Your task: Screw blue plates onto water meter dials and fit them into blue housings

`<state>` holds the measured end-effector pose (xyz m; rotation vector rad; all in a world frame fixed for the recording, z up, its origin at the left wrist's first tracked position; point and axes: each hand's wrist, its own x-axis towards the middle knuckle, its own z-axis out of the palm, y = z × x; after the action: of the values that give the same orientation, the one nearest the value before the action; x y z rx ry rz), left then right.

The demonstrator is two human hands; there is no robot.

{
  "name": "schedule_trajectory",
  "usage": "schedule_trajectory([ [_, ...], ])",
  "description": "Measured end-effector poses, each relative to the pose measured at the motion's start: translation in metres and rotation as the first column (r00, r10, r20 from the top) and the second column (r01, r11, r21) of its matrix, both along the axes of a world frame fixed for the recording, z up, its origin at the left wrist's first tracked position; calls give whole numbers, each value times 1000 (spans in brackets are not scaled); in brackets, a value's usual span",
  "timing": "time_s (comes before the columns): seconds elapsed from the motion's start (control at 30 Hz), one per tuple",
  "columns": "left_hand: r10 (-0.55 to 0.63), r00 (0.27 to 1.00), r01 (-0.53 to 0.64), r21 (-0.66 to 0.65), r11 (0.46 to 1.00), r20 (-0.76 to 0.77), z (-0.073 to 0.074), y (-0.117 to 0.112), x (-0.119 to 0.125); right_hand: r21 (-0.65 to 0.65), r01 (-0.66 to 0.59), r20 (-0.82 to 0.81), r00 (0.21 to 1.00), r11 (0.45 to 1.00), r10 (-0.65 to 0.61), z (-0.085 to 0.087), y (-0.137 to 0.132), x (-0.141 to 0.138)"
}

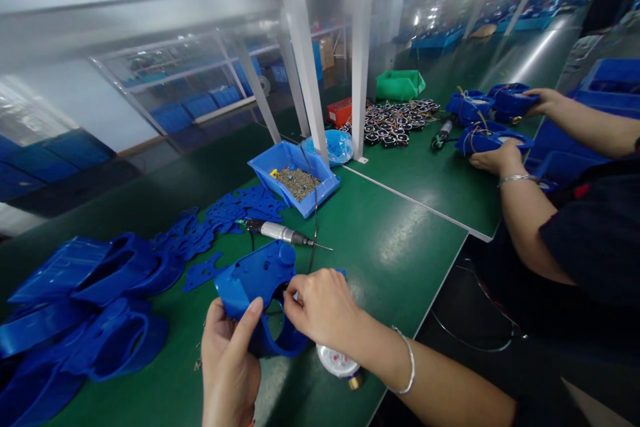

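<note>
My left hand (227, 357) grips a blue plastic housing (257, 287) from below, thumb up against its side. My right hand (320, 307) is closed in a pinch at the housing's right side; what its fingers press is too small to make out. An electric screwdriver (277, 232) lies on the green table (395, 260) just beyond the housing, tip pointing right. A blue bin of small screws (295, 177) stands behind it. A round white gauge-like part (337, 363) lies under my right wrist.
A pile of blue housings (90, 307) fills the left; flat blue plates (220, 220) lie behind them. On my right a co-worker's hands (497, 159) rest on blue parts (487, 137) beside small black fans (395, 123). The table edge (440, 287) runs diagonally on the right.
</note>
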<state>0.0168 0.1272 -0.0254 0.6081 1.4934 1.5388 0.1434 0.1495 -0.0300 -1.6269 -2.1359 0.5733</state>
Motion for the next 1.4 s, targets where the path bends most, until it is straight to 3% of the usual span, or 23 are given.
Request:
schedule_trajectory([
  [0.23,-57,994,61,47,997,-92,-11,-5,-5,-40,-31,-41,999,999,29,2,3,-2],
  [0.57,-79,977,99,93,991,-197,-19,-15,2,-178,1,-365,928,984,-67,-14,-5,3],
  [0.7,-110,958,145,114,983,-266,-25,-21,2,-149,-37,-438,899,988,-32,-12,-10,9],
  [0.77,-125,918,181,118,976,-376,-27,-24,2,-108,-16,-489,871,994,-39,-6,-17,20],
  [0.83,-110,817,235,152,960,-565,-27,-27,3,-92,33,-567,820,995,-79,-1,-25,35],
  [0.93,-22,548,385,228,894,-836,-24,-33,8,-148,20,-747,653,989,-125,1,-41,52],
  [1.0,45,404,485,256,836,-914,-24,-37,14,-183,-36,-827,547,982,-134,-3,-50,55],
  [1.13,157,168,653,230,722,-973,-27,-43,25,-223,-5,-838,511,975,-189,-12,-57,44],
  [1.2,206,54,700,184,690,-977,-27,-46,27,-265,73,-815,517,961,-264,-14,-54,39],
  [1.23,207,32,710,168,684,-978,-25,-47,26,-285,100,-805,515,953,-294,-15,-52,37],
  [1.3,162,111,706,192,682,-981,-19,-48,20,-306,112,-805,500,946,-319,-17,-47,36],
  [1.33,124,197,685,227,692,-972,-16,-47,15,-310,103,-815,483,945,-320,-17,-45,36],
  [1.4,43,371,582,269,767,-928,-10,-41,2,-315,86,-837,443,945,-319,-18,-43,37],
])
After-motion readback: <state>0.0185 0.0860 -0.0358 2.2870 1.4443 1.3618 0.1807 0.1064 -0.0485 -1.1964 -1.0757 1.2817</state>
